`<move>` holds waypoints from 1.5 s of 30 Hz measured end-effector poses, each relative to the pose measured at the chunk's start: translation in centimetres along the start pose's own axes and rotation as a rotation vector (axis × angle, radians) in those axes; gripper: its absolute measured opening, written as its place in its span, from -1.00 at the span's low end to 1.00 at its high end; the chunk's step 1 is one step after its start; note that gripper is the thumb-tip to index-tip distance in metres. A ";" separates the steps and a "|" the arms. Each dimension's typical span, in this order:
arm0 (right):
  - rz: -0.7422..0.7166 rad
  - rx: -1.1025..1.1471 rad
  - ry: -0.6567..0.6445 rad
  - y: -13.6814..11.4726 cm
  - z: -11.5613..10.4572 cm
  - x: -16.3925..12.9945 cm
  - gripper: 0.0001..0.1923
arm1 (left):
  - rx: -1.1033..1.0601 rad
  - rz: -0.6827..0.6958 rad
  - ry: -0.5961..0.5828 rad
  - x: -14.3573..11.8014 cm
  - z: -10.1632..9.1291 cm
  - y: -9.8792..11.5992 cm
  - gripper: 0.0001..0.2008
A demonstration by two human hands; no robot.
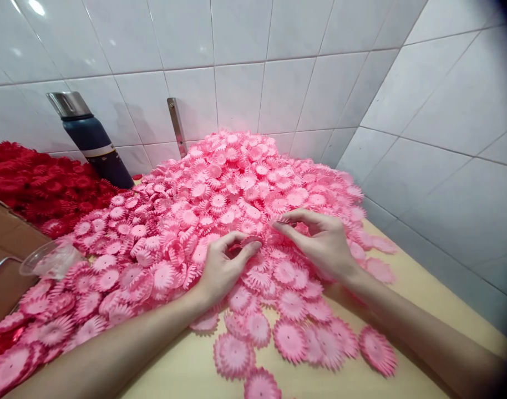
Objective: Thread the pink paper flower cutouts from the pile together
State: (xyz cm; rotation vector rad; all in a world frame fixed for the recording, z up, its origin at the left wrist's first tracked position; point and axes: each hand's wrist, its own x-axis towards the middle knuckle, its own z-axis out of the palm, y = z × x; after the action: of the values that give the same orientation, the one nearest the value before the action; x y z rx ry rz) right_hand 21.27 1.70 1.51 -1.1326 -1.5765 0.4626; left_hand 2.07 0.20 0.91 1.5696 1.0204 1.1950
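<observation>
A large heap of pink petal discs (218, 202), thin and round with fringed edges and a small centre hole, spreads in front of me. Over the middle of the heap, my left hand (224, 263) is closed, thumb and index finger pinched on a pink petal disc (252, 240). To its right and slightly farther off, my right hand (320, 238) also pinches at the discs, with a pink fringed edge showing by its fingertips. The two hands are a short way apart. Several loose discs (293, 339) lie flat below them.
A dark blue bottle (93, 141) with a steel cap leans at the back left beside a red heap (41, 180). A cardboard box (8, 249) and a clear plastic container (51, 260) stand left. Tiled walls (241, 91) close off the back and right of the yellowish table (174, 368).
</observation>
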 end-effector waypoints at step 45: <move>-0.039 0.134 -0.228 -2.1 1.0 -1.0 -0.94 | 0.059 0.067 -0.083 0.0 0.2 0.1 -0.67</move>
State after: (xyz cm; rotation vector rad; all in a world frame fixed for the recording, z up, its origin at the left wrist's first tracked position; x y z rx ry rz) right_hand 19.45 0.14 2.32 -0.9716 -1.7328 0.6798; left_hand 2.29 0.15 0.93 1.6973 0.9634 1.1436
